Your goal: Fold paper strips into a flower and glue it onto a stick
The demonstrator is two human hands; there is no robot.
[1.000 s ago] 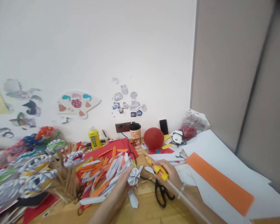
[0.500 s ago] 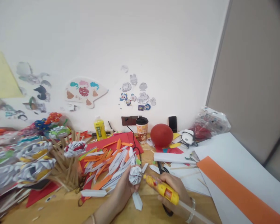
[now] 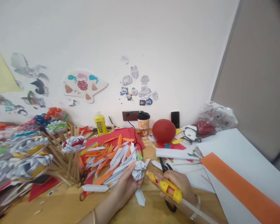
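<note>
Near the front middle of the table, my left hand (image 3: 127, 184) is closed on a folded white paper piece (image 3: 139, 170) with pleats fanned round its centre. My right hand (image 3: 180, 186) grips a yellow glue gun (image 3: 164, 186), a pale glue stick trailing from its rear. The gun's nozzle points left at the paper piece, close to its right side; whether they touch is hard to tell. Black scissors (image 3: 163, 165) lie partly hidden under my right hand. A white paper strip (image 3: 140, 197) lies just below my left hand.
Orange and white folded strips (image 3: 114, 158) are heaped left of centre. Further left stand wooden sticks (image 3: 71, 166) and paper flowers (image 3: 30, 165). Behind are a yellow bottle (image 3: 100, 124), a lidded cup (image 3: 143, 126) and a red balloon (image 3: 164, 131). An orange sheet (image 3: 238, 186) lies at right.
The view has shifted slightly. Both hands appear a little further right in the picture, still holding the paper piece and the glue gun.
</note>
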